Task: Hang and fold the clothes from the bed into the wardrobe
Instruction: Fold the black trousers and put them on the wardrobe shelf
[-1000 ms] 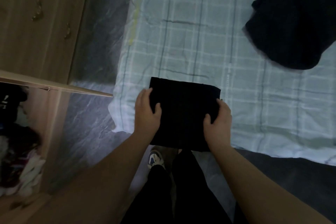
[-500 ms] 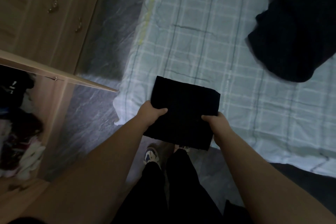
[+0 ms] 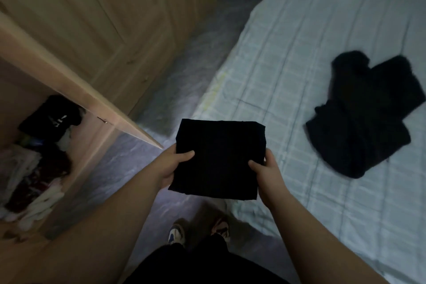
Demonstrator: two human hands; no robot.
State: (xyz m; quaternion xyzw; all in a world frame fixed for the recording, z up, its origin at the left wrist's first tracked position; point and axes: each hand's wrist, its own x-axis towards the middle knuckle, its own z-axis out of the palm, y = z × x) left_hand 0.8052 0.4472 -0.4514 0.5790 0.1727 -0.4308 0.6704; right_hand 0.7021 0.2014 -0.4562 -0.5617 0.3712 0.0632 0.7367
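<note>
A folded black garment (image 3: 219, 157), a flat square, hangs in the air above the floor beside the bed's near corner. My left hand (image 3: 171, 163) grips its left edge with the thumb on top, and my right hand (image 3: 267, 170) grips its right edge the same way. A second black garment (image 3: 366, 117) lies crumpled and unfolded on the bed (image 3: 288, 57), which has a pale checked sheet. The wardrobe (image 3: 92, 30) stands at the left with one door (image 3: 76, 90) swung open toward me.
Inside the open wardrobe compartment lies a heap of clothes (image 3: 32, 168), with a black item (image 3: 51, 115) on top at the back. A strip of grey marbled floor (image 3: 184, 90) runs between wardrobe and bed. My shoes (image 3: 177, 233) stand below the garment.
Both hands have lifted the folded black garment off the bed's edge and hold it over the floor. My view has swung up and left, toward the wardrobe.
</note>
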